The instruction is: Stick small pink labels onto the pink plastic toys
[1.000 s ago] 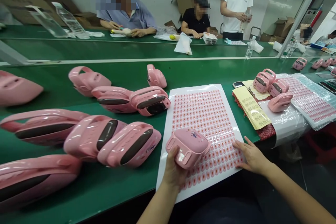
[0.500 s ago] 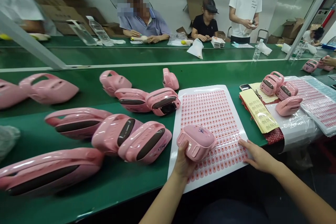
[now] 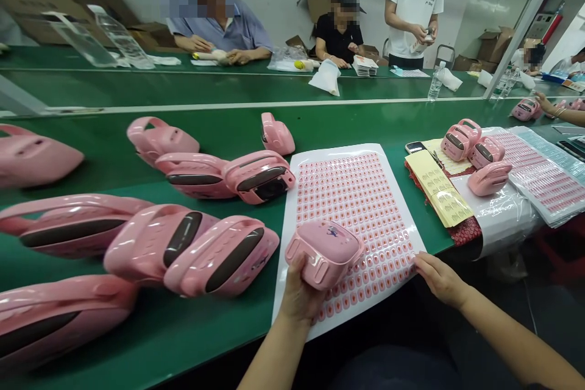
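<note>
My left hand [image 3: 301,292] is wrapped round a small pink plastic case [image 3: 325,250] with rounded corners and a dark print on its upper face. It is held tilted over the lower part of a white sticker sheet [image 3: 336,173] covered in rows of small pink stickers with red centres. At the sheet's lower right edge, the fingers of my right hand [image 3: 441,280] are pinched together. Whether a loose sticker is between those fingertips is too small to tell. The sheet lies on the green table [image 3: 219,323], its near edge reaching the table's front edge.
Several pink handled cases [image 3: 223,256] with dark panels stand at left. On the right are three more pink cases [image 3: 489,178], yellow label sheets [image 3: 439,186], a phone [image 3: 415,147] and further sticker sheets [image 3: 543,177]. Co-workers [image 3: 219,30] sit and stand across the table.
The view has shifted to the right, so things appear further left. My left hand still holds the pink case over the sheet. My right thumb and fingers have drawn closer together at the sheet's edge.
</note>
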A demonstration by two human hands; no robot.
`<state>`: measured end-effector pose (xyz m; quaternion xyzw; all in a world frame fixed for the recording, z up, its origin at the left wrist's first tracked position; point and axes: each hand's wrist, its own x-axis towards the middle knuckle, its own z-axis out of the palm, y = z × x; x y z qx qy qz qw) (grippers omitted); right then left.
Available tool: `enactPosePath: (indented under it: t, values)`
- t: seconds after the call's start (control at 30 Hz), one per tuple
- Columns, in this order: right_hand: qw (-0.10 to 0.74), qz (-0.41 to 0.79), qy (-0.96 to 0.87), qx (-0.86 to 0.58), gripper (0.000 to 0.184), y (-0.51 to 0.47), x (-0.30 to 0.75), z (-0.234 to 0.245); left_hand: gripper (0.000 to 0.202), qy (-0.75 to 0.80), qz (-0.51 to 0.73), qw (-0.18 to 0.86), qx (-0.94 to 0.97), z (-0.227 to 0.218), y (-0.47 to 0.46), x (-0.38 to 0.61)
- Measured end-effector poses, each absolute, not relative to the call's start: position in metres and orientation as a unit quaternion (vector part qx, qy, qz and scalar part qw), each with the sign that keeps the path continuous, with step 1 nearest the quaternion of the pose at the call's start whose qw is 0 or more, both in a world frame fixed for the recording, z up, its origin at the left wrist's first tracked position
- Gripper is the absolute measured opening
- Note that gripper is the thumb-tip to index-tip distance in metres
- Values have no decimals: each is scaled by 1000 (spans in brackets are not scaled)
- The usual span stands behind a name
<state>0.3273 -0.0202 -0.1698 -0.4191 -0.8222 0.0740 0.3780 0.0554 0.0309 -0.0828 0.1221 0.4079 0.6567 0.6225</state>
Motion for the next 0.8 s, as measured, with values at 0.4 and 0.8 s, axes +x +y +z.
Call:
enactPosePath:
  t: [0.4, 0.8]
  values:
    - [458, 62, -762, -454, 23, -29, 315, -165, 69, 390, 655, 636, 121, -79, 30, 56]
    - [624, 486, -468, -394, 40, -2, 227, -38, 46, 274, 614, 740, 38, -56, 0, 71]
